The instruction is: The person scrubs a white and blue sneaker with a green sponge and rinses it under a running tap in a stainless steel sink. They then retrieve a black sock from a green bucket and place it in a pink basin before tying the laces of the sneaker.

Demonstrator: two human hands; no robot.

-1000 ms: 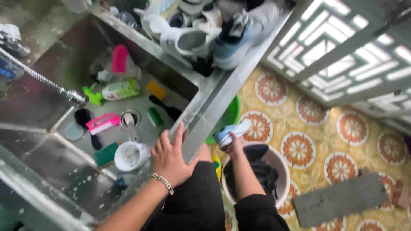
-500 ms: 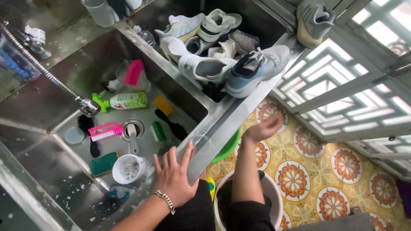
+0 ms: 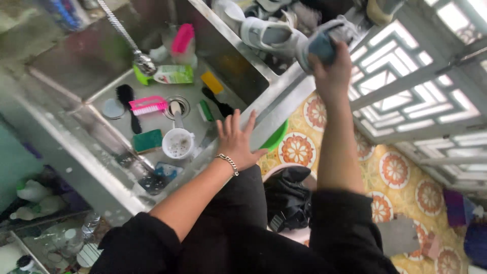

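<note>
Grey-and-blue fabric sneaker [image 3: 324,43]: held in the right hand [image 3: 332,76], raised over the far compartment of the stainless steel sink [image 3: 284,83], where several white and grey sneakers [image 3: 269,35] lie heaped. Right hand clenched around the sneaker's heel end; the exact finger placement is blurred. Handling, by judgement: light, soft-sided upper, firmer sole, possibly wet and a little slippery; best taken at the heel or the collar.

Left hand [image 3: 236,139]: open, fingers spread, palm flat on the sink's front rim, grasping nothing; a beaded bracelet [image 3: 228,162] on the wrist.

Near compartment, around the drain: pink scrubbing brush [image 3: 147,105], black brush [image 3: 127,104], white mug [image 3: 178,143] near the front edge, green sponge [image 3: 148,140], yellow sponge [image 3: 211,82], green-and-white bottle [image 3: 170,75] lying flat under the flexible metal faucet [image 3: 132,48].

Patterned tile floor [image 3: 406,182] below the front rim: pale bucket [image 3: 291,203] holding dark cloth; green basin [image 3: 276,139], partly hidden under the sink edge.
</note>
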